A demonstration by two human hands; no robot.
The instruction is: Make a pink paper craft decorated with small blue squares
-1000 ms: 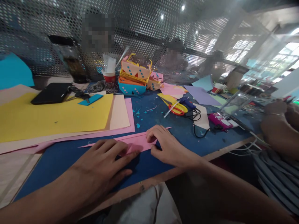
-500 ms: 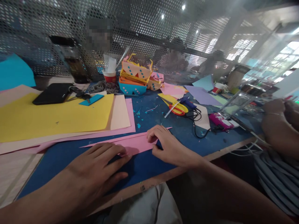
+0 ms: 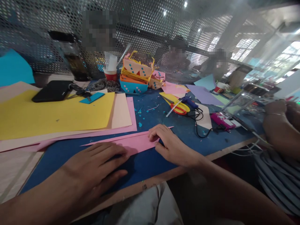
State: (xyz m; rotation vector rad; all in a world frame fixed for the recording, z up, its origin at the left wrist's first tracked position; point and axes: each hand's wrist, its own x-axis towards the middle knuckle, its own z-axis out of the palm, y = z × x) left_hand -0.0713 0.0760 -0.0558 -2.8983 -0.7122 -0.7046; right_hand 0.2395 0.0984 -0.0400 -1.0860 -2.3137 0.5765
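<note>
- While the left hand (image 3: pixel 100 165) lies palm down with its fingers extended and its thumb a little apart, its fingertips rest at the near edge of a folded pink paper (image 3: pixel 138 144).
- Curled inward, the right hand (image 3: pixel 167 144) touches the other end of that paper; whether its thumb and fingers pinch the sheet, I cannot tell.
- Between and just beyond both hands, the pink paper lies on the blue tabletop (image 3: pixel 150 165), its long fold on the side away from the person and a thin point poking out past each hand.
- Beyond the left hand sits a yellow sheet (image 3: pixel 61 118) over paler ones, bearing a black phone (image 3: pixel 52 91), keys (image 3: pixel 81 90) and a small blue strip (image 3: pixel 96 97).
- Farther out between the hands are blue scraps (image 3: pixel 140 124), then stacked decorated paper pieces (image 3: pixel 137 67) beside a red-and-white cup (image 3: pixel 110 75).
- Ahead of the right hand lie scissors (image 3: pixel 180 110) and a blue glue gun (image 3: pixel 190 102).
- Well to the right of the right hand shows another person's arm (image 3: pixel 276 125).
</note>
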